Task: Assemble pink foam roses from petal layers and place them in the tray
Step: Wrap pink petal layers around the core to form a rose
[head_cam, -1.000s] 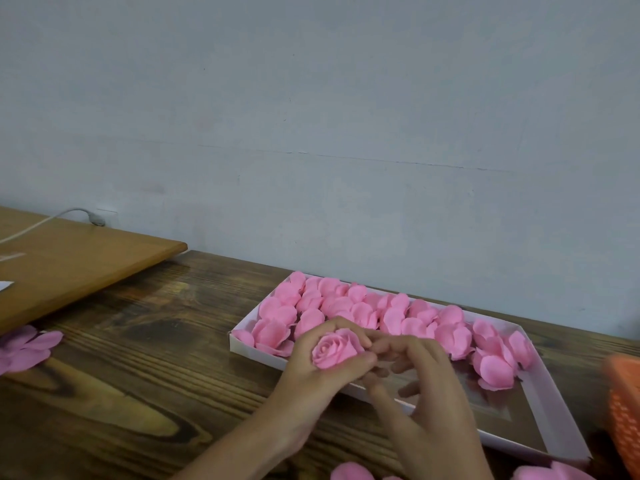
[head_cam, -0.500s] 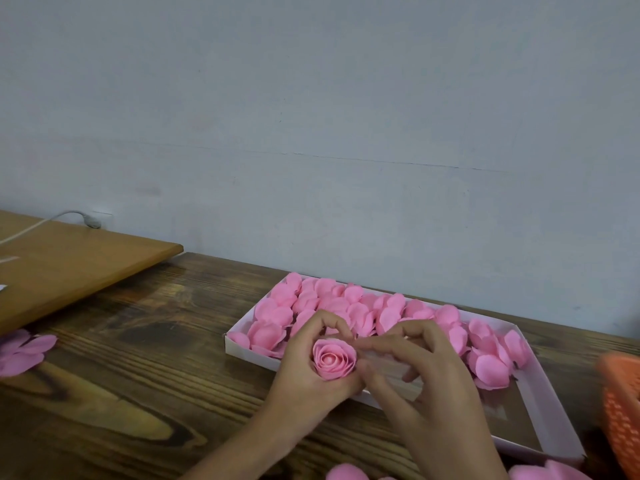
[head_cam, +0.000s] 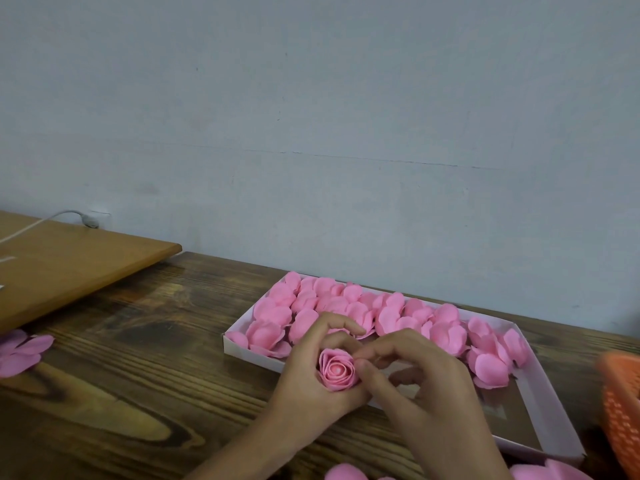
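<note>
The rose (head_cam: 337,374) was a tight pink foam spiral, smooth petals wrapped round a rounded bud, its face tipped up toward the camera. The left hand (head_cam: 308,386) cupped it, fingers curled round it from 9 to 12 o'clock. The right hand (head_cam: 436,396) pinched its outer petal at 3 o'clock between thumb and forefinger. It was held over the near wall of the white tray (head_cam: 249,349), at 6 o'clock from the packed blooms (head_cam: 346,306) (looser, wider open) inside.
</note>
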The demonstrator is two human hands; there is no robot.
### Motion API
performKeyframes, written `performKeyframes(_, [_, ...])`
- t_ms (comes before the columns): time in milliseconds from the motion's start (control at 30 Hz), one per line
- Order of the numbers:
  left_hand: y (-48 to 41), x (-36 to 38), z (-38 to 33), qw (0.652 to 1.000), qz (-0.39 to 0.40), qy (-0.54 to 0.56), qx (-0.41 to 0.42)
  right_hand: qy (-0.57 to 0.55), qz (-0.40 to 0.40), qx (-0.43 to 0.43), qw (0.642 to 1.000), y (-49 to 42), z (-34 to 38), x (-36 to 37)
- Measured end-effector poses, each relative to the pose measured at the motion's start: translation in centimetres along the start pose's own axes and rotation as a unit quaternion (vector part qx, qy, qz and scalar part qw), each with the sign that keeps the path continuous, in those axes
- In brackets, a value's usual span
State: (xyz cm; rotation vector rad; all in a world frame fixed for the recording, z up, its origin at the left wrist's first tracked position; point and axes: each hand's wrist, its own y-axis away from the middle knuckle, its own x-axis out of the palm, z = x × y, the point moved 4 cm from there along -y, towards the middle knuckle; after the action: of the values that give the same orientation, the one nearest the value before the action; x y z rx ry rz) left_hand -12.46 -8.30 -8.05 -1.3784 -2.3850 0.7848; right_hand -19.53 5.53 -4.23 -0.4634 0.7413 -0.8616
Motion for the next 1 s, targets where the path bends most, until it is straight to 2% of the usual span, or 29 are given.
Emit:
performKeyframes(200, [0.0,-0.1,0.4,0.999,-0.017,-0.037,0.033,-0.003,0.016,0.0,1.0,-0.4,0.6,-0.3])
performKeyframes(333, [0.1,-0.3,0.0,0.991,-0.019,-0.101,0.09,-0.013,0.038,-0.005,0.999,-0.7,1.0,-0.5])
performKeyframes(533, [0.0,-0.6,-0.2,0.985,-0.028,-0.13,0.113,0.004,0.041,-0.026,0.999,-0.7,1.1,-0.6])
performKeyframes(1000, [0.0,-0.1,0.6,0.997,-0.046,-0.043,0.04,-0.019,0.054,0.017,0.998,-0.7,0.7,-0.4])
